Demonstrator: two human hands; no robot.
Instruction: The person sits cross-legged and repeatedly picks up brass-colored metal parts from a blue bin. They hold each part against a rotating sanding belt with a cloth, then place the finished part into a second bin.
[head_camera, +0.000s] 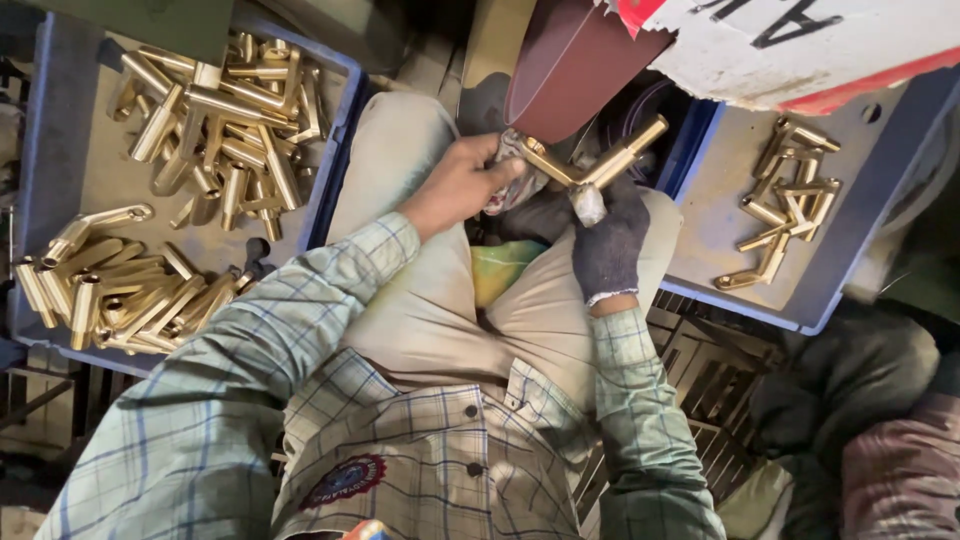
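A checked shirt (400, 440) fills the foreground, its sleeves leading up to the hands over the person's lap. The left hand (462, 183), bare, has its fingers closed around a rag (520, 180) and one arm of a brass T-shaped fitting (590, 165); the right hand (608, 240), in a dark glove, grips the fitting's stem from below. The fitting sits just under a dark red sanding belt (570, 60), between a blue tray (55, 100) heaped with brass parts (215, 130) and another blue tray (720, 210) holding a few
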